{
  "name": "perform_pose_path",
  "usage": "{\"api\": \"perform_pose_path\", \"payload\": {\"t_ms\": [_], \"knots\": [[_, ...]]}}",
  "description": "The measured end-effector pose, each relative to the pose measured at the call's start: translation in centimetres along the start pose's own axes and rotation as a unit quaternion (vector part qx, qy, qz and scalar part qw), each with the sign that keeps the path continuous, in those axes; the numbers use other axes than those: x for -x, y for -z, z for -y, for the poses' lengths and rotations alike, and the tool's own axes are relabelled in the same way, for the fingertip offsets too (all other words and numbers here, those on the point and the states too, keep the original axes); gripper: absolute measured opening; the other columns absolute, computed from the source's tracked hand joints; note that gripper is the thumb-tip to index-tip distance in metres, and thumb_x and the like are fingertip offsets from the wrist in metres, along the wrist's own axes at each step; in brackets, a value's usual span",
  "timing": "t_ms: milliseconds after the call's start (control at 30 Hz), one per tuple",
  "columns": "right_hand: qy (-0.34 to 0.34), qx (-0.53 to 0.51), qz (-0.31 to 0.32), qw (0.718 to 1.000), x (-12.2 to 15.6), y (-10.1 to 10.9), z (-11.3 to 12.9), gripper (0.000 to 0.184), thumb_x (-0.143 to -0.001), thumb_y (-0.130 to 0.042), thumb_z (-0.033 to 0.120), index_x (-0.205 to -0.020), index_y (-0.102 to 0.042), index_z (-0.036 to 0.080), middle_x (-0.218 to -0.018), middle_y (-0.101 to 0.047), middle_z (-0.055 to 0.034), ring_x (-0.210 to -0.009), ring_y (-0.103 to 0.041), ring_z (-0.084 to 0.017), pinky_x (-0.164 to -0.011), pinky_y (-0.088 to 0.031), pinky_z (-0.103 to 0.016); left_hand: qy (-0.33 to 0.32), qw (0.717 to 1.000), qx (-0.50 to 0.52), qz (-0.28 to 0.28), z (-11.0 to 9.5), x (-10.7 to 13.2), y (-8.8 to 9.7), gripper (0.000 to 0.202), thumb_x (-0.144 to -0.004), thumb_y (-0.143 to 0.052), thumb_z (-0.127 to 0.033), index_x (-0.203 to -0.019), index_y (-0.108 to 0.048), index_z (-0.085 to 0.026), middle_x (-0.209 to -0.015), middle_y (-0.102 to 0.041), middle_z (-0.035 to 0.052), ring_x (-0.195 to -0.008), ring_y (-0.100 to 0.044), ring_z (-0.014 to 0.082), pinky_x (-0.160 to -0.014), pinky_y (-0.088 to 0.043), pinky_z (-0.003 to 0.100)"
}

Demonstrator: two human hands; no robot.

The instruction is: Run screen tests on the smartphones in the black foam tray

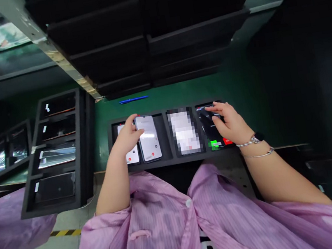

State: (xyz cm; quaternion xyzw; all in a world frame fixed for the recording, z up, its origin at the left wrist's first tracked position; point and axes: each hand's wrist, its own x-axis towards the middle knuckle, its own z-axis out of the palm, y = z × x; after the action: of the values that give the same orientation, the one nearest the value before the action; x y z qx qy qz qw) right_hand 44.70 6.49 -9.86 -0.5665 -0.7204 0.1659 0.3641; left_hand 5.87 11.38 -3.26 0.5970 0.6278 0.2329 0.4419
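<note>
A black foam tray [167,157] lies in front of me with several smartphones in it. My left hand [128,136] grips a lit white-screened smartphone [149,143] by its left edge, thumb over the screen and fingers at the top. Under that hand another lit smartphone [132,156] is partly covered. A third smartphone [185,132], its screen blurred out, rests in the slot to the right. At the tray's right end is a dark-screened smartphone [212,128] with green and red patches at the bottom. Over its upper right side my right hand [228,121] is open, fingers stretched across the screen.
A blue pen [133,99] lies on the green tabletop [186,90] behind the tray. At left stands a stack of black trays [84,153] holding dark phones, with another tray [2,155] beyond. Black bins [109,62] rise at the back. A co-worker's pink sleeve [16,230] shows at left.
</note>
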Motion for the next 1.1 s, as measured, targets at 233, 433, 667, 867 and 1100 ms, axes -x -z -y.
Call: {"api": "perform_pose_path", "payload": {"t_ms": [233,433,667,867,1100], "knots": [[0.012,0.043,0.034,0.998,-1.2,-0.9,-0.1,0.034,-0.098,-0.045,0.026,-0.128,-0.062,0.022,-0.132,-0.071,-0.0104,-0.146,-0.051,-0.034,-0.125,-0.018,-0.077,0.052,0.997,-0.059,0.008,-0.2,-0.2,-2.5,0.078,-0.089,-0.066,-0.027,-0.162,-0.039,-0.021,-0.144,-0.064,0.0184,-0.14,-0.058,0.0328,-0.11,-0.051,0.045],[0.006,0.046,0.045,0.998,-1.1,-1.0,0.1,0.037,-0.097,-0.046,0.026,-0.131,-0.06,0.022,-0.136,-0.069,-0.0115,-0.146,-0.051,-0.034,-0.125,-0.016,-0.079,0.037,0.999,-0.021,0.0,0.8,0.8,-3.4,0.089,-0.091,-0.068,-0.04,-0.167,-0.027,-0.018,-0.166,-0.042,0.0189,-0.151,-0.047,0.0356,-0.118,-0.047,0.05],[-0.013,0.025,-0.011,1.0,-0.8,-0.3,-0.3,0.04,-0.094,-0.047,0.022,-0.133,-0.055,0.022,-0.132,-0.07,-0.0122,-0.143,-0.055,-0.032,-0.125,-0.024,-0.075,-0.027,0.998,0.062,0.018,2.5,2.5,-5.4,0.082,-0.097,-0.061,-0.04,-0.168,-0.022,-0.028,-0.171,-0.035,0.011,-0.155,-0.042,0.0309,-0.12,-0.046,0.047],[-0.008,0.024,-0.072,0.997,0.7,1.2,2.4,0.033,-0.098,-0.045,0.023,-0.128,-0.058,0.022,-0.131,-0.07,-0.0135,-0.137,-0.06,-0.03,-0.124,-0.039,-0.063,-0.199,0.973,-0.104,-0.06,2.8,7.0,-6.5,0.08,-0.1,-0.061,-0.043,-0.167,-0.02,-0.027,-0.175,-0.023,0.0158,-0.163,-0.02,0.0336,-0.13,-0.029,0.058],[0.094,0.023,0.041,0.994,6.1,-0.4,7.1,0.036,-0.099,-0.054,0.027,-0.135,-0.057,0.024,-0.128,-0.072,-0.0103,-0.132,-0.062,-0.033,-0.123,-0.038,-0.068,-0.296,0.897,-0.321,-0.071,3.5,10.4,-7.3,0.041,-0.1,-0.064,-0.043,-0.137,-0.065,-0.023,-0.162,-0.046,0.0171,-0.161,-0.024,0.0408,-0.126,-0.033,0.063]]}}
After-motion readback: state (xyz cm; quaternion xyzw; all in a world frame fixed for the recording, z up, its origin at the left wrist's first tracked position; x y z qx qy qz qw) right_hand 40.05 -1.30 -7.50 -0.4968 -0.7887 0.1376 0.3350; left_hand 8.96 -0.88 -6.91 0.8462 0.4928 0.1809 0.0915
